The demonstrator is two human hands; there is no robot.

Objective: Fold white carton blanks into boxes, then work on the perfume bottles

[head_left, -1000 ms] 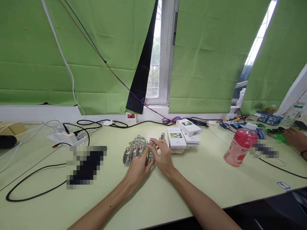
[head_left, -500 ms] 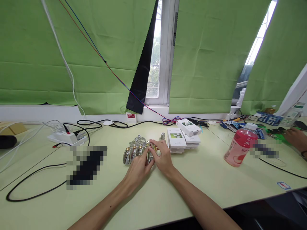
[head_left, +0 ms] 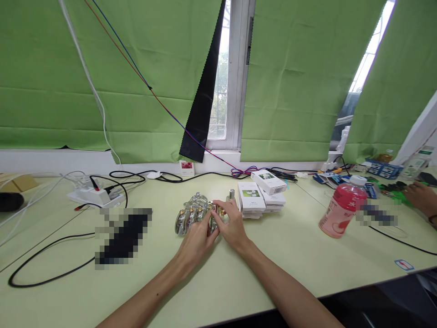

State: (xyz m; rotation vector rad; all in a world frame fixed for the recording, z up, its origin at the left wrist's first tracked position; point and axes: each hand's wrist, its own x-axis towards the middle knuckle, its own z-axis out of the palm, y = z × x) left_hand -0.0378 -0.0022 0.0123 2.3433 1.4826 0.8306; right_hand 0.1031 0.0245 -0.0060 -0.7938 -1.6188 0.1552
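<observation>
A cluster of several small shiny glass bottles [head_left: 190, 213] with silver caps lies on the pale green table [head_left: 239, 273] in front of me. My left hand [head_left: 197, 240] and my right hand [head_left: 231, 224] meet at the cluster's right end, fingers pinched round one small bottle [head_left: 215, 216] between them. One more little bottle [head_left: 231, 196] stands upright just behind my right hand. A stack of white flat boxes [head_left: 262, 195] with green labels sits to the right of it.
A pink drink bottle [head_left: 339, 207] stands at the right. Another person's hand [head_left: 420, 196] rests at the far right among blue and green items. A white power strip [head_left: 93, 196] and black cables [head_left: 51, 255] lie at the left, with a blurred dark object [head_left: 123, 237].
Almost nothing differs; both hands stay on the small bottle, with only slight finger shifts.
</observation>
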